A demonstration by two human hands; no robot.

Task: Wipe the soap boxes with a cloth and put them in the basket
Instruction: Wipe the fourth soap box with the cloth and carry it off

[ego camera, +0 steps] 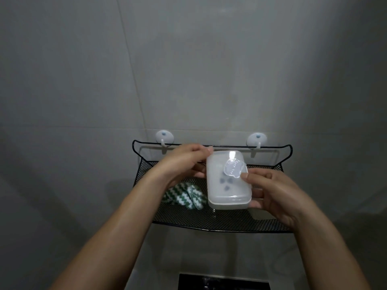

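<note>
Though gripped by both hands, frosted rounded plastic soap box [228, 181] above black mesh basket [209, 221].

Both hands hold a translucent white soap box [228, 181] above a black mesh basket [209, 222]. The left hand [184, 164] grips the box's far left corner, thumb and fingers curled round its edge. The right hand [274, 193] cups the box from the right side, its thumb tip pressing on a clear embossed tab [234, 168] on the lid. Dim spots show through the lid. In the basket, just left of the box, lies a green-and-white zigzag cloth [184, 197]. The basket's top wire hangs from two white hooks [164, 137] stuck on the grey tiled wall [188, 70].
</note>
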